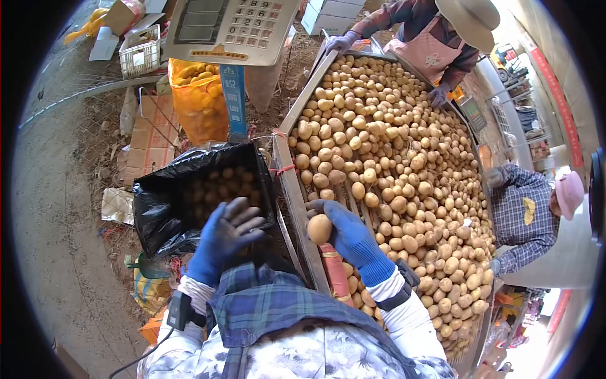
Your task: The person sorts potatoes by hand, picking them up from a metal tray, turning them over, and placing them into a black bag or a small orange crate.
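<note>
Both hands are wearing blue fabric gloves with greyish palms. The left hand (227,237) is hovering at the near side of a squarish bin lined with shiny black plastic (154,196); the right hand (347,230) is holding a round, tan, smooth-skinned potato (319,228) over the near left edge of the sorting table.

Possible trouble: the potato is sitting out toward the fingertips, so a loosening grasp could be dropping it into the narrow gap between the bin and the grey, straight-sided table rim (291,189). The bin's plastic is bunching loosely at its edges; a brushing hand could be pulling it inward over the small, dim, roundish potatoes inside (227,183). A thin black cable (140,355) is trailing from the left wrist's dark, boxy device (181,309) and could be snagging if the arm is reaching far.

Hands, closer: left is spreading its fingers wide, palm bare, gripping nothing. Right is curling thumb and fingers around the potato; whether the potato is also touching the rim, cannot tell. Beyond it, a broad heap of tan, rounded potatoes (404,145) is covering most of the slatted table, two co-workers standing alongside.
</note>
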`<state>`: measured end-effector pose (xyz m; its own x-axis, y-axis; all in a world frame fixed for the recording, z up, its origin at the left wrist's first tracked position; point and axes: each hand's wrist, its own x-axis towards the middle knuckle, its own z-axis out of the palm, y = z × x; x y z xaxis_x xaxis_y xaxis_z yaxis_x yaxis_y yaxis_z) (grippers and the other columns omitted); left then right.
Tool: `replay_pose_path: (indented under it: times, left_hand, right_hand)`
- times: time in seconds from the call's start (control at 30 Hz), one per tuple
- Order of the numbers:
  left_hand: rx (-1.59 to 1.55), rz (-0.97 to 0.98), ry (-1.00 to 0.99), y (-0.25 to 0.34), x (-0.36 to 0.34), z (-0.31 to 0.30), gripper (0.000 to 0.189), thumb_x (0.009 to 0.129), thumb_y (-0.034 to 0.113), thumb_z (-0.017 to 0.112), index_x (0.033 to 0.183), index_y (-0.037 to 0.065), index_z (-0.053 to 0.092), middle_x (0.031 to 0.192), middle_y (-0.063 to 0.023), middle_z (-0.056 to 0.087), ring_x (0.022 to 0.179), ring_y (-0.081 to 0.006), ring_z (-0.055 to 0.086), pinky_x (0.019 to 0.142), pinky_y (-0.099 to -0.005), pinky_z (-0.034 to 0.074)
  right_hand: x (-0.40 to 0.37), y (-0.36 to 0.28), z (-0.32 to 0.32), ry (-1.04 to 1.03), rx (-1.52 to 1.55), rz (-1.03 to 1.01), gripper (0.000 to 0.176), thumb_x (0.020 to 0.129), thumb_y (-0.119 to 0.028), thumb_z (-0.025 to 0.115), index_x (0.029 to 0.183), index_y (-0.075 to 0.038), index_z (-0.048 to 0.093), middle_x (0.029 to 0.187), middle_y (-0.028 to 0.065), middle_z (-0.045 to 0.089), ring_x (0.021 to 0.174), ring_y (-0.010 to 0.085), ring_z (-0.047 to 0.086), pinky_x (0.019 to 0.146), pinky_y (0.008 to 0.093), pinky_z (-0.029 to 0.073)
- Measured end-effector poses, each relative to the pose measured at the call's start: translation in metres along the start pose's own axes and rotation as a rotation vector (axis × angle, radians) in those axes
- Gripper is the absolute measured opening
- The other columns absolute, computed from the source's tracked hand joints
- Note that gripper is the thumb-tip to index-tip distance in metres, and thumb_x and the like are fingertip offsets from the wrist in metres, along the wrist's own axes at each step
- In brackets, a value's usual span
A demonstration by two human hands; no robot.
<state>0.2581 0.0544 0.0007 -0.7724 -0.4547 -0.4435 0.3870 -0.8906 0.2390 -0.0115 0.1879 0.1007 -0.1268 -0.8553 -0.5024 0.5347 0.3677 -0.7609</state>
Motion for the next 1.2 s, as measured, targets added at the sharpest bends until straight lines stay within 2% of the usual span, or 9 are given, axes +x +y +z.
replay_pose_path:
  times: [0.27, 0.4, 0.6, 0.7, 0.77, 0.83, 0.93, 1.0, 1.2]
  left_hand:
    - [0.022, -0.09, -0.151, -0.054, 0.039, 0.045, 0.046, 0.097, 0.034, 0.063, 0.135, 0.011, 0.053, 0.123, -0.0143, 0.061, 0.111, -0.03, 0.061, 0.091, -0.0461, 0.053]
    - [-0.174, -0.144, -0.127, -0.028, 0.044, 0.04, 0.03, 0.097, 0.026, 0.064, 0.122, 0.011, 0.057, 0.105, -0.0137, 0.062, 0.095, -0.026, 0.062, 0.072, -0.0321, 0.051]
    - [0.257, 0.409, 0.006, 0.045, 0.075, 0.026, 0.029, 0.097, 0.025, 0.065, 0.12, 0.009, 0.057, 0.105, -0.0138, 0.06, 0.098, -0.0262, 0.061, 0.073, -0.0323, 0.055]
    - [-0.16, 0.264, 0.077, 0.105, 0.097, 0.031, 0.03, 0.097, 0.022, 0.066, 0.121, 0.006, 0.056, 0.106, -0.013, 0.062, 0.096, -0.0249, 0.063, 0.076, -0.0329, 0.057]
    - [1.252, 1.098, 0.112, 0.128, 0.138, -0.009, 0.03, 0.098, 0.02, 0.066, 0.12, 0.003, 0.055, 0.106, -0.0119, 0.063, 0.093, -0.0227, 0.065, 0.08, -0.0338, 0.058]
    - [1.337, 1.281, 0.167, 0.178, 0.157, 0.003, 0.034, 0.098, 0.019, 0.067, 0.121, -0.001, 0.053, 0.103, -0.0107, 0.065, 0.087, -0.02, 0.065, 0.084, -0.0331, 0.057]
    - [1.203, 0.986, 0.224, 0.265, 0.194, 0.001, 0.044, 0.101, 0.022, 0.062, 0.132, -0.006, 0.046, 0.118, -0.0185, 0.061, 0.106, -0.0267, 0.064, 0.098, -0.0357, 0.053]
    - [-0.168, 0.688, -0.045, 0.284, 0.189, 0.022, 0.06, 0.102, 0.027, 0.059, 0.141, -0.011, 0.035, 0.137, -0.0257, 0.049, 0.129, -0.0349, 0.053, 0.111, -0.0413, 0.046]
    - [0.13, 0.583, 0.09, 0.207, 0.176, 0.014, 0.053, 0.1, 0.03, 0.058, 0.137, -0.007, 0.045, 0.135, -0.0244, 0.054, 0.127, -0.0359, 0.055, 0.11, -0.0465, 0.046]
  right_hand:
    - [-0.008, -0.003, 0.014, 0.064, -0.402, -0.147, 0.032, 0.106, -0.016, 0.05, 0.132, 0.001, 0.055, 0.124, 0.0102, 0.062, 0.113, 0.0176, 0.062, 0.096, 0.0315, 0.053]
    - [-0.016, 0.027, -0.016, 0.08, -0.476, -0.127, 0.025, 0.103, -0.011, 0.053, 0.125, 0.0, 0.061, 0.114, 0.0061, 0.066, 0.1, 0.0141, 0.066, 0.089, 0.0278, 0.055]
    - [-0.023, 0.034, -0.016, 0.138, -0.369, 0.001, 0.023, 0.1, -0.011, 0.06, 0.119, 0.0, 0.066, 0.1, 0.0012, 0.069, 0.087, 0.0059, 0.062, 0.079, 0.0192, 0.051]
    - [-0.019, 0.04, -0.022, 0.163, -0.409, 0.024, 0.023, 0.1, -0.011, 0.06, 0.12, 0.0, 0.065, 0.1, 0.0015, 0.069, 0.087, 0.0057, 0.062, 0.079, 0.0193, 0.051]
    - [-0.017, 0.045, -0.028, 0.153, -0.427, 0.018, 0.023, 0.101, -0.012, 0.06, 0.121, -0.001, 0.065, 0.101, 0.0018, 0.069, 0.088, 0.0058, 0.062, 0.08, 0.0196, 0.051]
    - [-0.015, 0.047, -0.031, 0.138, -0.437, 0.029, 0.024, 0.102, -0.011, 0.057, 0.122, 0.0, 0.063, 0.105, 0.006, 0.07, 0.092, 0.0109, 0.066, 0.083, 0.0241, 0.055]
    - [-0.014, 0.046, -0.029, 0.167, -0.44, 0.052, 0.024, 0.103, -0.012, 0.057, 0.123, -0.001, 0.063, 0.104, 0.0052, 0.07, 0.09, 0.0095, 0.066, 0.082, 0.0238, 0.055]
    - [-0.015, 0.042, -0.024, 0.18, -0.453, 0.064, 0.024, 0.103, -0.012, 0.057, 0.122, -0.001, 0.064, 0.104, 0.0046, 0.07, 0.089, 0.0088, 0.066, 0.082, 0.0233, 0.054]
    - [-0.015, 0.044, -0.024, 0.193, -0.431, 0.048, 0.022, 0.102, -0.011, 0.057, 0.121, -0.002, 0.065, 0.103, 0.0031, 0.07, 0.087, 0.007, 0.065, 0.08, 0.0214, 0.054]
